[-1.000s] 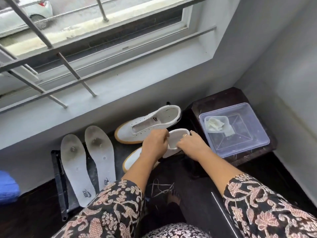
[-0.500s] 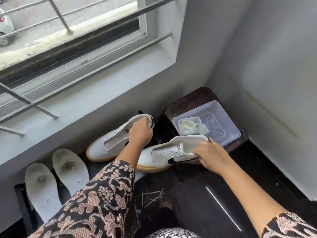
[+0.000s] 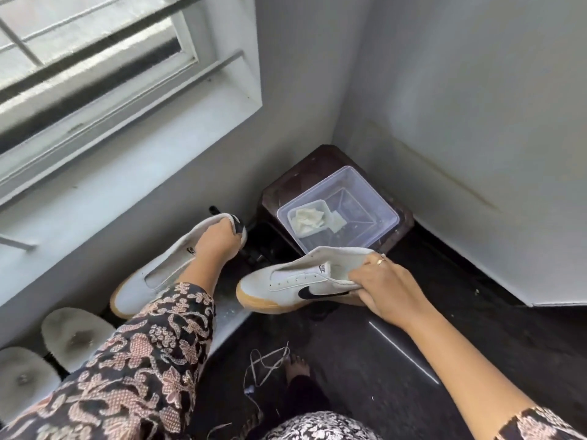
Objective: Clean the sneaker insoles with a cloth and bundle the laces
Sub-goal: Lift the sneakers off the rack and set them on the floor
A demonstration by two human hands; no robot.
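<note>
Grey-white foam comes first: your two insoles lie at the far left on the floor under the sill, both partly hidden by your sleeve, well apart from either hand. Next right, your left hand is curled over the heel of the first sneaker, which lies along the wall with its toe pointing left. Loose laces lie in a tangle on the dark floor low in the middle, nearer your body than either shoe; how many strands, I cannot tell. Your right hand is closed around the heel of the second sneaker, holding it on its side, toe to the left. Past it, in the corner, one clear box sits on a dark stool with a crumpled cloth inside. You probably need that cloth next; it lies just beyond your right hand, so that hand is nearer, but both hands are full, so a shoe has to go down first.
</note>
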